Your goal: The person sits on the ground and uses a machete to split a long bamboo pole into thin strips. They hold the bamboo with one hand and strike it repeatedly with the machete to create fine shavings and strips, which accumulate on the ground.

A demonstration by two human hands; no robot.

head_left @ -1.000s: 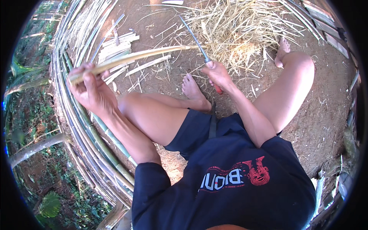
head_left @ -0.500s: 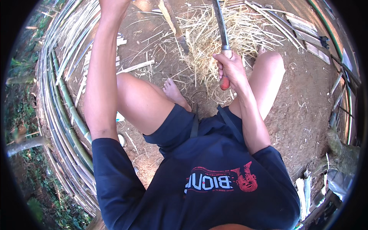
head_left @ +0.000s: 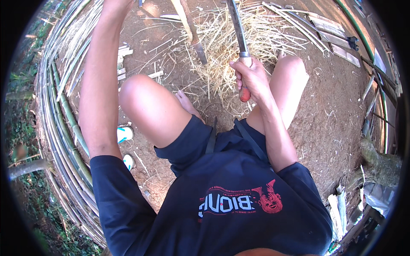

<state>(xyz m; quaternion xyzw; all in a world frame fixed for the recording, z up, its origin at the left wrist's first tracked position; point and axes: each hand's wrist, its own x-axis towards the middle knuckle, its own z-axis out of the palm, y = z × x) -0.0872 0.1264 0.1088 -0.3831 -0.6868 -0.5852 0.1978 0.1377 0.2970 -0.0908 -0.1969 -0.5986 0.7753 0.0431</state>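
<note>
My right hand (head_left: 253, 79) is wrapped round the handle of a machete (head_left: 237, 26), in front of my right knee. Its handle is pale with a red end, and the long dark blade points up and away from me, past the top edge. My left arm reaches far forward, and only the back part of my left hand (head_left: 118, 4) shows at the top edge; its fingers are out of sight. Between the hands, a pale wooden stick (head_left: 186, 21) with a dark lower end slants over the ground. Beneath the blade lies a heap of bamboo shavings (head_left: 218, 59).
Long bamboo poles (head_left: 64, 102) curve along the left, with thin split strips (head_left: 79, 47) beyond them. Beside my left thigh are white and turquoise sandals (head_left: 124, 134). Flat pale slats (head_left: 326, 27) lie at the far right, and a tree trunk (head_left: 380, 160) stands at the right.
My left arm has shifted slightly left and outward. The machete in my right hand appears a little further left, as does the whole scene. More of the sandals shows.
</note>
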